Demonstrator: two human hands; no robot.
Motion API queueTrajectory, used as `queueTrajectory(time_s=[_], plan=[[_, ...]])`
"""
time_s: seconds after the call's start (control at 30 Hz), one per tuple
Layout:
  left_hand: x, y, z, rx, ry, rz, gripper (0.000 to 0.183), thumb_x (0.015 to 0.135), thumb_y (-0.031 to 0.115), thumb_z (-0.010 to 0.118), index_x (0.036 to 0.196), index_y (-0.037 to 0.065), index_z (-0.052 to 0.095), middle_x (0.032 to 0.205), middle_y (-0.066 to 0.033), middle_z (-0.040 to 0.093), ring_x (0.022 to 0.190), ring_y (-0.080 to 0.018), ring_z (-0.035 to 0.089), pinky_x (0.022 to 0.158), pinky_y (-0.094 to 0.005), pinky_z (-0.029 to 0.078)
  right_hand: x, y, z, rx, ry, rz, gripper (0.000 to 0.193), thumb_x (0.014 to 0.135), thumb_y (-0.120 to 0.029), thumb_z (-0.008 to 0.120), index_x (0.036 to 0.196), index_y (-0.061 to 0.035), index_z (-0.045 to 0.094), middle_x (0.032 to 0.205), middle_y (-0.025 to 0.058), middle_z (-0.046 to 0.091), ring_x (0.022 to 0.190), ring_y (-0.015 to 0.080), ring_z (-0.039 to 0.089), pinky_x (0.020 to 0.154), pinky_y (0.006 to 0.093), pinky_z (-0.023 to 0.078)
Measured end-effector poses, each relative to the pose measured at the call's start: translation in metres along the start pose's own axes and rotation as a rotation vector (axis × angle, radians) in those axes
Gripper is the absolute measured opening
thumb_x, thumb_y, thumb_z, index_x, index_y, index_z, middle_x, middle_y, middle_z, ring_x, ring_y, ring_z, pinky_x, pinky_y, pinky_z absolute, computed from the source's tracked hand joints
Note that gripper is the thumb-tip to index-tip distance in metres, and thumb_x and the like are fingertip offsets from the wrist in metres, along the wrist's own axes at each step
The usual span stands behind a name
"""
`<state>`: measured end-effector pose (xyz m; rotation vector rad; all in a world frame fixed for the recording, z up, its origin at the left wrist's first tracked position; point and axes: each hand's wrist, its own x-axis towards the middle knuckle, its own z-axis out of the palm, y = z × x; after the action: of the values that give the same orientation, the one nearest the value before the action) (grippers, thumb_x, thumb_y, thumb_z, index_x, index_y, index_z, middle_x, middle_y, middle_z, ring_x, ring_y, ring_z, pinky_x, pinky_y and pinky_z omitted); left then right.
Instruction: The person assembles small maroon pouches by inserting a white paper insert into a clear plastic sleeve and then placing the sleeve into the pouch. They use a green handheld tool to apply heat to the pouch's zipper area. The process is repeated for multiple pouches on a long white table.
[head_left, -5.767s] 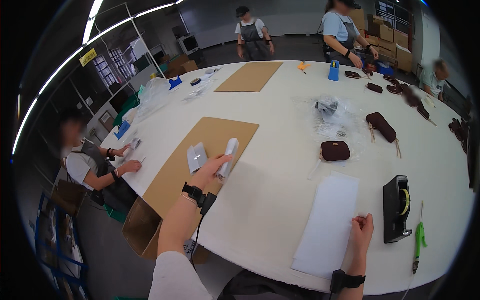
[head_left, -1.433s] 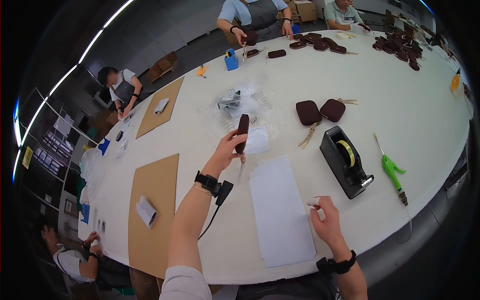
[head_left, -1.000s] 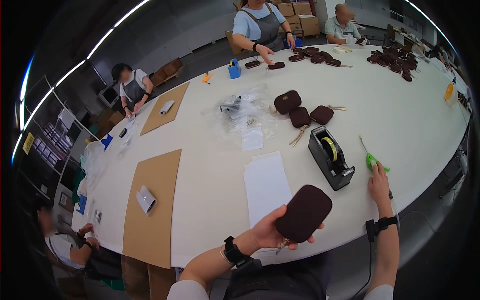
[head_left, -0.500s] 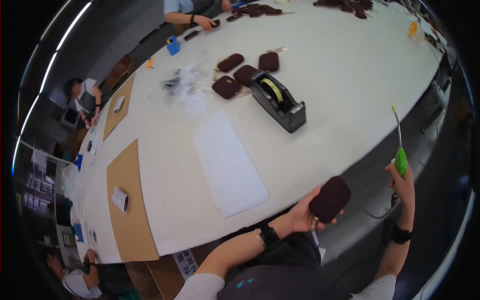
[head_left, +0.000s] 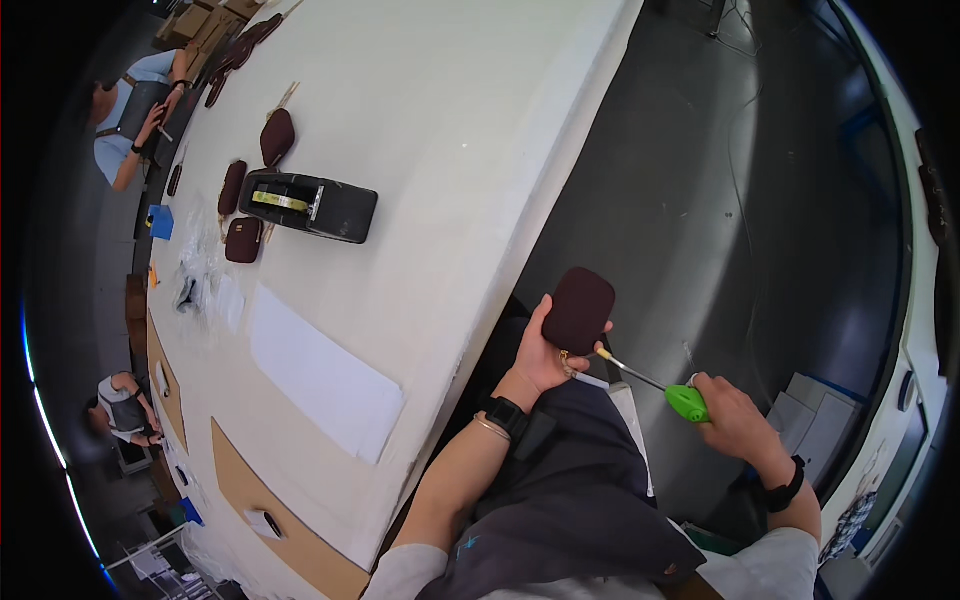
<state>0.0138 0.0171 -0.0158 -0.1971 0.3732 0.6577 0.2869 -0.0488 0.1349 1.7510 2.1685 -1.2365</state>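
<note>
A dark maroon, rounded zip pouch (head_left: 580, 310) rests upright in my left hand (head_left: 543, 355), beyond the table edge. A gold-coloured clasp and a pale strap hang at its lower edge. My right hand (head_left: 735, 415) is closed round a green air blow gun (head_left: 688, 402). Its thin metal nozzle points left, and the yellowish tip is close by the pouch's lower right corner; I cannot tell whether they touch.
The white table (head_left: 450, 130) carries a black tape dispenser (head_left: 345, 212), several more maroon pouches (head_left: 243, 241), white paper sheets (head_left: 325, 370), clear plastic bags (head_left: 200, 270) and brown cardboard (head_left: 235, 470). Other people (head_left: 135, 110) stand along its far side.
My view has swung to the right. The blow gun, earlier pointing upward and apart, is now tilted toward the pouch, its tip near the pouch's lower corner. My left hand still holds the pouch.
</note>
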Motion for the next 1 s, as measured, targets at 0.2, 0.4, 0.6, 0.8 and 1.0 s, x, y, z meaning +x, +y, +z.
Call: queueTrajectory(time_s=[0.2,0.4,0.6,0.8,1.0], plan=[[-0.003,0.0,-0.019,-0.004,0.06,0.016,0.071,0.089,0.062,0.038,0.136,0.009,0.04,0.119,-0.0201,0.053,0.081,-0.0285,0.057,0.046,-0.0234,0.039,0.009,0.001,-0.004,-0.029,-0.214,0.105,0.029,0.072,0.0,0.054,0.098,-0.0015,0.043,0.082,0.0242,0.058,0.086,0.0434,0.056,0.073,0.0504,0.044],[0.0,-0.002,-0.019,-0.019,0.07,-0.012,0.071,0.089,0.061,0.039,0.136,0.008,0.039,0.118,-0.0206,0.053,0.082,-0.0291,0.056,0.044,-0.0227,0.037,0.024,0.009,-0.016,-0.047,-0.245,0.019,0.025,0.072,-0.002,0.055,0.094,0.002,0.046,0.079,0.0244,0.06,0.08,0.044,0.059,0.073,0.0509,0.047],[-0.005,-0.003,-0.036,-0.038,0.069,-0.022,0.069,0.09,0.058,0.039,0.136,0.005,0.039,0.118,-0.0217,0.054,0.083,-0.0313,0.06,0.045,-0.0247,0.044,0.028,0.032,-0.017,-0.115,-0.247,0.097,0.026,0.073,-0.006,0.058,0.097,-0.0011,0.047,0.081,0.0247,0.062,0.082,0.0432,0.06,0.074,0.0516,0.047],[-0.003,-0.02,0.018,0.937,0.378,-0.034,0.06,0.088,0.042,0.06,0.136,0.011,0.042,0.107,-0.0066,0.059,0.069,-0.0101,0.056,0.045,-0.0179,0.036,0.067,0.069,0.007,0.786,0.111,0.193,0.036,0.085,-0.027,0.064,0.107,-0.0009,0.053,0.075,0.0091,0.064,0.069,0.014,0.06,0.049,0.0286,0.046],[0.006,-0.044,0.05,1.858,0.17,0.674,0.088,0.078,0.042,0.069,0.145,0.01,0.022,0.134,-0.016,0.038,0.114,-0.0335,0.048,0.09,-0.0414,0.046,0.107,0.035,0.013,1.104,0.048,0.245,0.042,0.081,-0.011,0.067,0.117,0.001,0.052,0.083,0.0045,0.057,0.061,0.0098,0.052,0.047,0.0235,0.043]])
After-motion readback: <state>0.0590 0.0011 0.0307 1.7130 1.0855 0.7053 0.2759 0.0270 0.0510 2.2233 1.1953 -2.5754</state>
